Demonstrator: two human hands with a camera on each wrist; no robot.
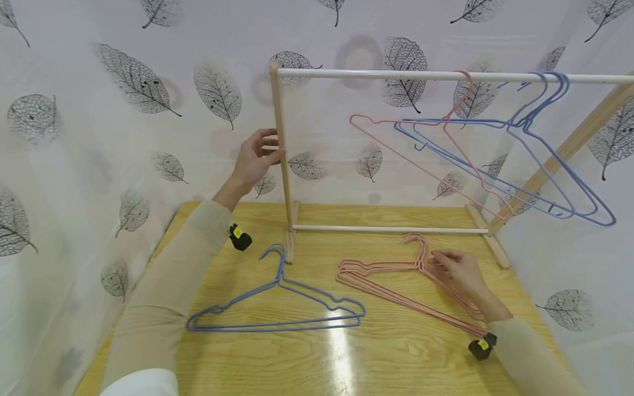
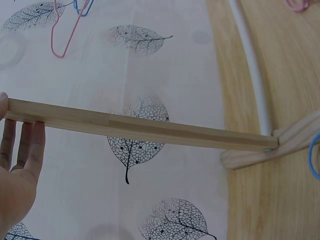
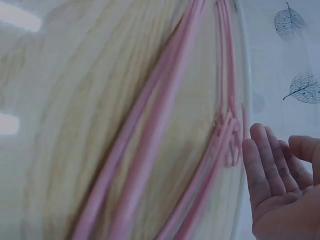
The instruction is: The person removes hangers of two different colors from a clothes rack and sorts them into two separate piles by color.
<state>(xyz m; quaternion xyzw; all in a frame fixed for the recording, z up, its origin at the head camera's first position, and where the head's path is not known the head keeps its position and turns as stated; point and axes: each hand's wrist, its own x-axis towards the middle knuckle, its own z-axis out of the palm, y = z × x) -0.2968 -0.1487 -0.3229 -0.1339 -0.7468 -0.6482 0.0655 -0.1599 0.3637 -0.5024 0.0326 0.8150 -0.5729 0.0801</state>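
My left hand [image 1: 254,159] holds the wooden left post [image 1: 280,110] of a clothes rack, thumb on one side and fingers on the other; the left wrist view shows this grip at its edge. Beside the stack of pink hangers [image 1: 376,268] on the table is my right hand [image 1: 460,275]. In the right wrist view its fingers [image 3: 270,165] are extended, with nothing in the palm. Several blue hangers [image 1: 532,118] and one pink hanger [image 1: 426,122] hang from the rack's white top rail [image 1: 366,73]. Blue hangers [image 1: 269,329] lie flat at the front left of the table.
The wooden table [image 1: 267,366] has a glare spot near its front. Low across the rack runs a white bar [image 1: 386,229]. The slanted right post [image 1: 584,132] stands near a leaf-patterned curtain [image 1: 198,33] that covers the back and sides.
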